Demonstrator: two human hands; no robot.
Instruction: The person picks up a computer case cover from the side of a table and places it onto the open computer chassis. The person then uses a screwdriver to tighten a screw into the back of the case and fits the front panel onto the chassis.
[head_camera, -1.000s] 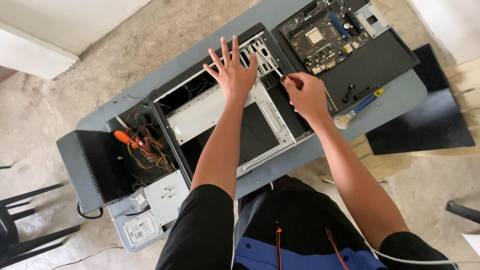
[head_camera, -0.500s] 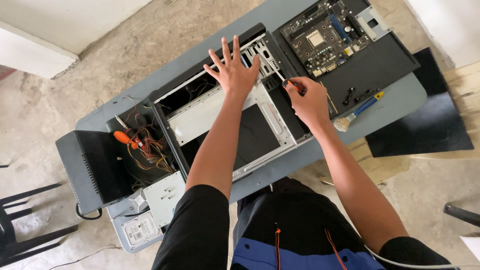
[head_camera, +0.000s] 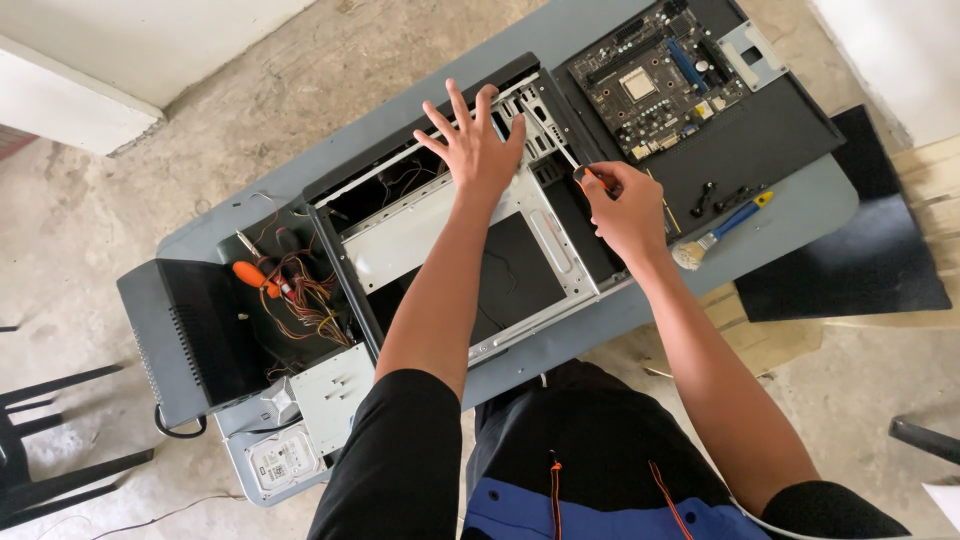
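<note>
floor: bare grey concrete (head_camera: 300, 90) | wall: white (head_camera: 130, 40) | table: grey-blue (head_camera: 560, 35) | chair: black (head_camera: 40, 450) | light: daylight

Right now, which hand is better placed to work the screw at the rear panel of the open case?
Probably the right hand: it already grips the screwdriver, whose tip points at the case's rear panel. The left hand lies flat with fingers spread on the case frame, seemingly steadying it.

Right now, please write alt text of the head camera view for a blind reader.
A person's left hand presses flat on an open computer case while the right hand works a screwdriver inside it. A circuit board lies beyond, on the grey table.
</note>
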